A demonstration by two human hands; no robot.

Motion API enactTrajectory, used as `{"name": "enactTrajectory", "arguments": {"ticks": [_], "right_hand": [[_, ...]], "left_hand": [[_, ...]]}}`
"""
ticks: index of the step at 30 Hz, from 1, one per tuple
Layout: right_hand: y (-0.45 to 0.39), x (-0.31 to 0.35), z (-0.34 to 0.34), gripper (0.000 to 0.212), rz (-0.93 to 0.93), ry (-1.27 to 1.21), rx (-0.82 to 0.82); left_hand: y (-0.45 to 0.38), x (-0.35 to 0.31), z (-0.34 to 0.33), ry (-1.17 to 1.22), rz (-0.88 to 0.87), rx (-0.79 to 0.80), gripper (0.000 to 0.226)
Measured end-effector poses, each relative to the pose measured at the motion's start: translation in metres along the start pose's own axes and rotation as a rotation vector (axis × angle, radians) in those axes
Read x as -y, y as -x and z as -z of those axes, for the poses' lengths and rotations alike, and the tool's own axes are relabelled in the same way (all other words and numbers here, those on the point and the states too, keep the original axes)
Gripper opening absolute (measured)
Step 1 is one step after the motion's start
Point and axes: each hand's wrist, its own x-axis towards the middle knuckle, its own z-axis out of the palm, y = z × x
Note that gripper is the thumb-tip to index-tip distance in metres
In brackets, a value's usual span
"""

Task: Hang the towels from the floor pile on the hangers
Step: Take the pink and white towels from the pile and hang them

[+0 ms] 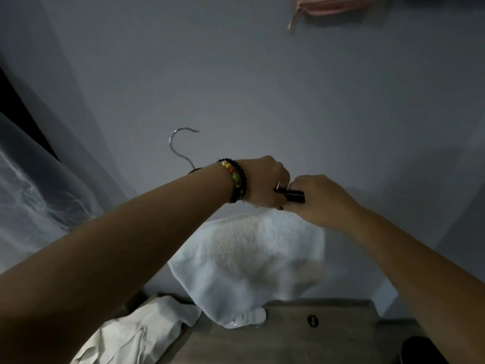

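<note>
A white fluffy towel (252, 258) hangs below my two hands in the middle of the view. My left hand (265, 181), with bead bracelets at the wrist, grips the dark hanger (290, 194) over the towel's top edge. The hanger's silver hook (178, 145) sticks up to the left behind my wrist. My right hand (319, 198) pinches the black end of the hanger, perhaps a clip, beside the left hand. The rest of the hanger is hidden by my hands and the towel.
A pale grey wall (262, 88) fills the background. A pink towel (330, 9) hangs at the top right. Sheer curtain (34, 185) is on the left. Below lie cream cloth (136, 334) and a wooden cabinet top (301, 337) with a keyhole.
</note>
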Motion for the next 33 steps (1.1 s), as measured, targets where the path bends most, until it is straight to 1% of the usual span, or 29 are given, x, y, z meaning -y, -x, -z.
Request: {"name": "enactTrajectory", "arguments": {"ticks": [2, 3, 4, 5, 7, 8, 9, 10, 11, 12, 13, 14, 15, 16, 17, 18, 21, 22, 23, 25, 27, 28, 29, 30, 31, 32, 33], "right_hand": [[-0.004, -0.001, 0.0, 0.037, -0.004, -0.002, -0.045], [-0.005, -0.003, -0.001, 0.034, -0.001, -0.019, -0.091], [-0.004, -0.003, -0.002, 0.031, -0.01, -0.049, -0.131], [-0.004, -0.006, -0.004, 0.03, -0.025, -0.079, -0.166], [-0.004, -0.011, -0.005, 0.036, -0.089, -0.109, -0.214], [-0.004, -0.014, -0.003, 0.039, -0.129, -0.127, -0.23], [-0.005, -0.018, 0.0, 0.039, -0.164, -0.147, -0.246], [-0.007, -0.021, 0.004, 0.037, -0.198, -0.169, -0.254], [-0.01, -0.023, 0.009, 0.036, -0.219, -0.193, -0.261], [-0.012, -0.023, 0.015, 0.034, -0.226, -0.212, -0.264], [-0.016, -0.023, 0.02, 0.031, -0.219, -0.227, -0.268], [-0.02, -0.021, 0.026, 0.03, -0.206, -0.237, -0.275], [-0.025, -0.019, 0.03, 0.03, -0.189, -0.246, -0.288], [-0.029, -0.016, 0.034, 0.032, -0.175, -0.25, -0.3], [-0.033, -0.014, 0.038, 0.034, -0.168, -0.252, -0.315], [-0.036, -0.011, 0.043, 0.036, -0.171, -0.25, -0.327], [-0.043, -0.014, 0.06, 0.05, -0.234, -0.259, -0.37], [-0.045, -0.017, 0.066, 0.053, -0.257, -0.27, -0.383], [-0.045, -0.018, 0.071, 0.054, -0.277, -0.272, -0.388], [-0.045, -0.016, 0.08, 0.054, -0.3, -0.255, -0.404], [-0.045, -0.008, 0.086, 0.051, -0.328, -0.21, -0.442], [-0.044, -0.002, 0.088, 0.049, -0.341, -0.197, -0.463], [-0.043, 0.003, 0.089, 0.048, -0.361, -0.195, -0.482], [-0.042, 0.008, 0.089, 0.046, -0.379, -0.198, -0.498], [-0.041, 0.011, 0.088, 0.044, -0.398, -0.221, -0.507], [-0.04, 0.014, 0.086, 0.04, -0.409, -0.258, -0.514], [-0.039, 0.018, 0.082, 0.036, -0.413, -0.307, -0.516]], "left_hand": [[0.009, 0.008, 0.0, 0.021, 0.02, -0.072, 0.021], [0.016, 0.014, -0.004, 0.036, 0.015, -0.152, 0.022], [0.024, 0.022, -0.01, 0.055, -0.014, -0.286, 0.023], [0.034, 0.03, -0.019, 0.09, -0.06, -0.474, 0.025], [0.057, 0.045, -0.042, 0.179, -0.134, -0.879, 0.027], [0.069, 0.051, -0.059, 0.214, -0.106, -1.068, 0.026], [0.079, 0.054, -0.078, 0.258, -0.013, -1.222, 0.025], [0.088, 0.058, -0.099, 0.338, 0.135, -1.326, 0.024], [0.094, 0.062, -0.116, 0.47, 0.32, -1.385, 0.025], [0.096, 0.068, -0.133, 0.648, 0.525, -1.397, 0.027], [0.095, 0.073, -0.143, 0.848, 0.722, -1.337, 0.032], [0.092, 0.08, -0.15, 1.035, 0.871, -1.218, 0.037], [0.088, 0.086, -0.154, 1.186, 0.938, -1.095, 0.041], [0.083, 0.091, -0.155, 1.276, 0.942, -0.995, 0.039], [0.079, 0.095, -0.152, 1.294, 0.92, -0.937, 0.037], [0.076, 0.099, -0.149, 1.263, 0.901, -0.946, 0.036], [0.074, 0.112, -0.131, 1.086, 0.844, -1.099, 0.036], [0.073, 0.117, -0.125, 1.046, 0.839, -1.102, 0.037], [0.07, 0.123, -0.121, 1.03, 0.839, -1.096, 0.038], [0.061, 0.134, -0.112, 1.035, 0.855, -1.022, 0.038], [0.05, 0.137, -0.099, 0.985, 0.897, -0.949, 0.029], [0.046, 0.135, -0.091, 0.937, 0.901, -0.972, 0.029], [0.041, 0.132, -0.082, 0.896, 0.864, -1.041, 0.033], [0.038, 0.126, -0.069, 0.882, 0.784, -1.105, 0.032], [0.035, 0.118, -0.053, 0.915, 0.667, -1.14, 0.026], [0.032, 0.106, -0.034, 1.011, 0.551, -1.085, 0.022], [0.029, 0.092, -0.013, 1.148, 0.442, -0.965, 0.023]]}}
